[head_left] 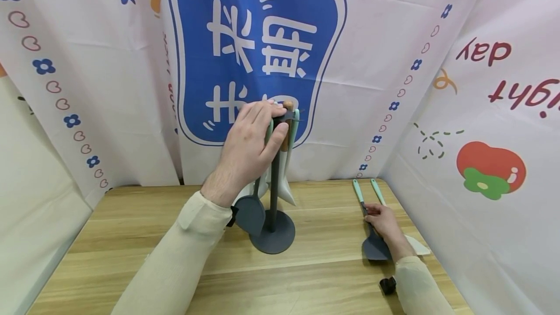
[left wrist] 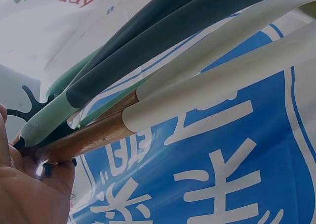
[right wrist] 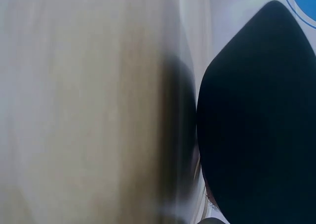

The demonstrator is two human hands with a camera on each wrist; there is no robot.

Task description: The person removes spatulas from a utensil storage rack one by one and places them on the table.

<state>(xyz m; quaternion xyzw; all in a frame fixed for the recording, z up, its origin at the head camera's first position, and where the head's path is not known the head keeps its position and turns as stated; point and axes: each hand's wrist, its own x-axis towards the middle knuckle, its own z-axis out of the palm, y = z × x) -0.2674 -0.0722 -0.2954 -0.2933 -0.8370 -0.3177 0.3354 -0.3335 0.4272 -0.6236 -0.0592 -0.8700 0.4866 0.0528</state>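
Observation:
In the head view, a dark utensil stand (head_left: 273,183) with a round base and wooden knob stands on the table. My left hand (head_left: 249,137) grips its top, the fingers lying over the hooks and the thumb on the near side. A dark ladle-like utensil (head_left: 251,213) and pale utensils (head_left: 283,179) hang from it. The left wrist view shows my left hand (left wrist: 37,194) beside green and wooden handles (left wrist: 94,135). At the right, my right hand (head_left: 387,222) pinches the shaft of a dark spatula (head_left: 375,248). Its blade (right wrist: 259,120) looms large in the right wrist view.
A pale utensil (head_left: 417,245) with a green handle lies beside the spatula, partly behind my right hand. A small black object (head_left: 387,285) sits by the right sleeve. Printed cloth (head_left: 372,38) hangs behind and along both sides of the wooden table (head_left: 323,237).

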